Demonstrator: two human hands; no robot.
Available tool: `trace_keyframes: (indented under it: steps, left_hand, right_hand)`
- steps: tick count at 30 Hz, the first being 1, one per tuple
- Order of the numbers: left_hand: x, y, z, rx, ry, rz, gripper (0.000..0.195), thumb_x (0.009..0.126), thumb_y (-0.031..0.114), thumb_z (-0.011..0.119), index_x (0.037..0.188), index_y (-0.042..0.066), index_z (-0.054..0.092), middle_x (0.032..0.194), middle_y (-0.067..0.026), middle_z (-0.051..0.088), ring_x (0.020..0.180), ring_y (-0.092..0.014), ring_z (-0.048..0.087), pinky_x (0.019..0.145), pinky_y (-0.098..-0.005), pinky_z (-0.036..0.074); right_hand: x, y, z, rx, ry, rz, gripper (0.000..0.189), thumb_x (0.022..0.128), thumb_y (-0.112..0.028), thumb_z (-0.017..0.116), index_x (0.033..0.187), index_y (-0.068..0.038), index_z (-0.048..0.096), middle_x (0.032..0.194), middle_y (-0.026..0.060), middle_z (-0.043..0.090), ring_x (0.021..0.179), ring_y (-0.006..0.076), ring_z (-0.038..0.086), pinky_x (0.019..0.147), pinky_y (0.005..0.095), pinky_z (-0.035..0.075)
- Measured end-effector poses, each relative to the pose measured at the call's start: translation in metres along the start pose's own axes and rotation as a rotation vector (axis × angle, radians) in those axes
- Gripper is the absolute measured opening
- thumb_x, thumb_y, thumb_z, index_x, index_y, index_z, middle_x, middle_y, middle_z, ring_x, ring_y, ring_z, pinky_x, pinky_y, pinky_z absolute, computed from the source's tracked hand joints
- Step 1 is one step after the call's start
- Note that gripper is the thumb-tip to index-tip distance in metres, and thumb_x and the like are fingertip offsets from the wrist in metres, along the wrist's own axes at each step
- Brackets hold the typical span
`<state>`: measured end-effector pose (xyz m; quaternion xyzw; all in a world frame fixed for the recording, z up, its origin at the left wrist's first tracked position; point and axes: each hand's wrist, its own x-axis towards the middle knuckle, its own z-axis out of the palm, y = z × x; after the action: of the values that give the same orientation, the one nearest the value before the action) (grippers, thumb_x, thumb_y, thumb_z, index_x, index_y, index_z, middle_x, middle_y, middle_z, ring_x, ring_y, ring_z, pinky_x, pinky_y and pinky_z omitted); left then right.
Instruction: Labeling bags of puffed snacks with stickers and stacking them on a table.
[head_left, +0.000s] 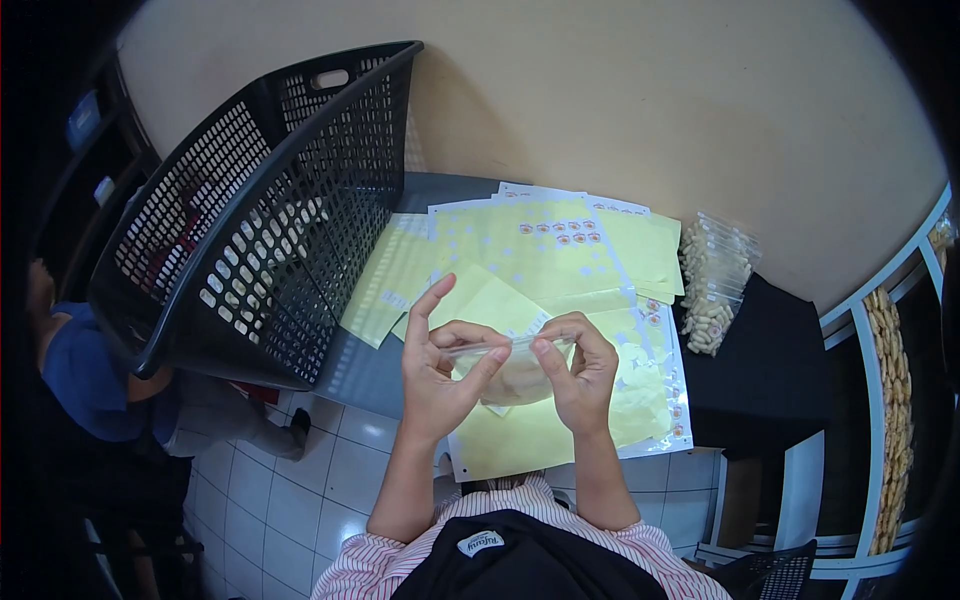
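Observation:
Between my hands, a clear plastic bag (517, 379) is held up by its top edge over the table. My left hand (450, 367) pinches one side of that edge with thumb and curled fingers, its index finger raised. My right hand (577, 367) pinches the other side, close to the left thumb. What the bag holds is hard to make out. Beneath lie yellow sticker backing sheets (480, 442), overlapping, with pale gaps where labels are gone. One sheet (555, 217) still carries several small round stickers near its upper corner.
A large black plastic basket (300, 247) stands on the grey table (360, 375) at left. Filled clear packets (712, 292) of pale pieces lie on a black surface (780, 360) at right. Beyond is a rack with packed goods (889, 420). Another person (97, 375) is at far left.

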<state>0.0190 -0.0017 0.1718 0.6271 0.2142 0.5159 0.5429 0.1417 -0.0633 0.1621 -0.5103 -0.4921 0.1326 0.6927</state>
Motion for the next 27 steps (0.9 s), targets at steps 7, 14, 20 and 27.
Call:
trace_keyframes:
  steps: [7,14,20,27]
  left_hand:
    - [0.003,-0.009,-0.02,-0.05,0.015,0.043,0.075,0.07,-0.007,0.059,0.129,-0.001,0.012,0.08,-0.01,0.059,0.077,-0.014,0.059,0.074,-0.0259,0.047]
    - [0.007,-0.012,-0.027,-0.059,0.066,0.055,0.076,0.071,-0.007,0.058,0.13,-0.001,0.011,0.079,-0.0089,0.059,0.076,-0.014,0.058,0.074,-0.026,0.047]
    - [0.01,-0.016,-0.026,-0.061,0.076,0.104,0.068,0.071,-0.008,0.059,0.126,-0.002,0.02,0.077,-0.0081,0.059,0.075,-0.012,0.057,0.075,-0.0248,0.044]
    - [0.01,-0.018,-0.027,-0.051,0.082,0.148,0.045,0.07,-0.009,0.06,0.104,0.002,0.032,0.075,-0.0099,0.059,0.074,-0.014,0.057,0.073,-0.0247,0.044]
  right_hand:
    - [0.002,0.005,0.004,0.128,0.037,0.061,0.006,0.074,-0.005,0.058,0.075,-0.001,0.055,0.073,0.0051,0.053,0.068,0.011,0.049,0.066,0.0236,0.038]
    - [0.004,0.008,0.009,0.163,0.045,0.062,0.005,0.075,-0.004,0.057,0.075,-0.001,0.053,0.073,0.0043,0.052,0.069,0.0095,0.048,0.065,0.0222,0.038]
    - [0.003,0.013,0.012,0.226,0.03,0.06,0.009,0.073,-0.004,0.059,0.079,-0.001,0.052,0.078,0.0049,0.052,0.072,0.0094,0.047,0.066,0.0221,0.037]
    - [0.013,0.001,0.006,0.141,-0.051,0.008,0.021,0.068,-0.004,0.063,0.086,-0.004,0.053,0.081,0.0055,0.053,0.08,0.0136,0.05,0.073,0.0256,0.036]
